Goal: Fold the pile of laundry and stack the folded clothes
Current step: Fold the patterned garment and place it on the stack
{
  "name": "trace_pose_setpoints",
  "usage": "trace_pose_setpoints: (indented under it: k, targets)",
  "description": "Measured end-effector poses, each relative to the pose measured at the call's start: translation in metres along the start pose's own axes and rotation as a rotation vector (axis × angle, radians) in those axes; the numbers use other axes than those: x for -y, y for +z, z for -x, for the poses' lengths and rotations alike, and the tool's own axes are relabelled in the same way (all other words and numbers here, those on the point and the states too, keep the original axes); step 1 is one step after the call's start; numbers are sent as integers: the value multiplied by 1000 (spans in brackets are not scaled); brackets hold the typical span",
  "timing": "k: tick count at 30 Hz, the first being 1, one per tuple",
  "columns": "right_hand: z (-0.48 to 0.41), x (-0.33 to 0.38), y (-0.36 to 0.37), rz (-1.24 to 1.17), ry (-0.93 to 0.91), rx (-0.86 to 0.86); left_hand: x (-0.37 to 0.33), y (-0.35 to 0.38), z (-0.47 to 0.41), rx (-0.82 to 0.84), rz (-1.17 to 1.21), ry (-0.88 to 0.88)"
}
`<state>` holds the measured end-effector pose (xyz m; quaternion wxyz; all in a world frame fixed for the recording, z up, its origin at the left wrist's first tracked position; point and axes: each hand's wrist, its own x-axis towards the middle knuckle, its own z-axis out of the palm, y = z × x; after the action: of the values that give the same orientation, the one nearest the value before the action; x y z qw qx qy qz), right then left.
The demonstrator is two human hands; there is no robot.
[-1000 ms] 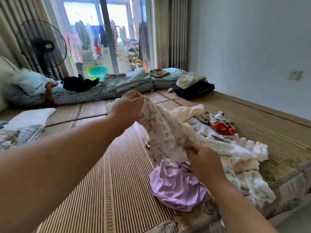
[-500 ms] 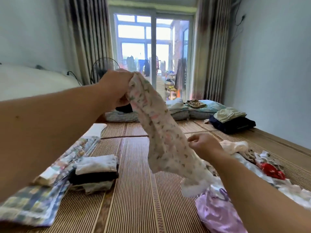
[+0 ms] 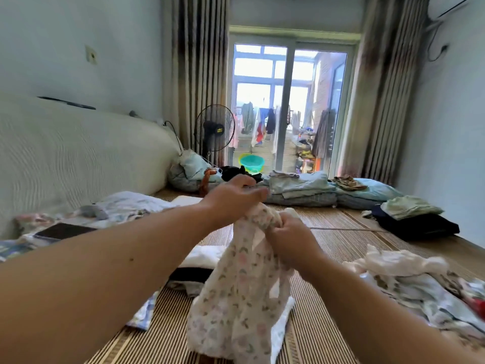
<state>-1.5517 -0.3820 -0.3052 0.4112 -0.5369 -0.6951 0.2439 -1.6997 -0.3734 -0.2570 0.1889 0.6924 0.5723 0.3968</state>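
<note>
**Item 1, floral garment** (image 3: 236,298). White cloth with a small pastel print. It hung in the air at centre, above the woven mat (image 3: 328,316), with its top edge bunched between the two hands and its lower part hanging loose toward the camera.

**Item 2, right hand** (image 3: 291,240). Fingers were curled tight round the bunched top of the garment.

**Item 3, left hand** (image 3: 233,198). It was just above and to the left of the right hand, at the top of the garment. The upper fingers were stretched out and blurred. Whether the lower fingers were closed on the cloth could not be told.

**Item 4, laundry pile** (image 3: 409,279). Unfolded pieces, mostly white and pale, lay in a heap on the mat to the right, with a scrap of red at the frame edge.

**Item 5, folded stack** (image 3: 199,261). A white piece lay over a black one on the mat, behind the hanging garment and partly hidden by it.

**Item 6, surroundings.**
- A padded pale headboard (image 3: 65,158) ran along the left.
- A dark phone (image 3: 64,230) lay flat on bedding near it.
- A standing fan (image 3: 214,128) stood beside the sliding glass door (image 3: 288,106).
- A green basin (image 3: 251,162) sat beyond the glass.
- Folded blue bedding (image 3: 301,187) lay at the far end of the mat.
- A dark folded bundle (image 3: 420,227) lay far right, with a pale green piece on top.
</note>
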Motion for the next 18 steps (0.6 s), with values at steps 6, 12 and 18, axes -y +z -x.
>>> trace_pose_setpoints:
  k: [6,12,18]
  targets:
    - [-9,31,-33,33,-138,108,-5,-2,19,176,-303,403]
    - [-9,35,-60,256,-216,120,-29,-8,16,-93,-495,466]
    - [-9,6,-93,530,-166,-9,-35,-29,13,6,-374,408]
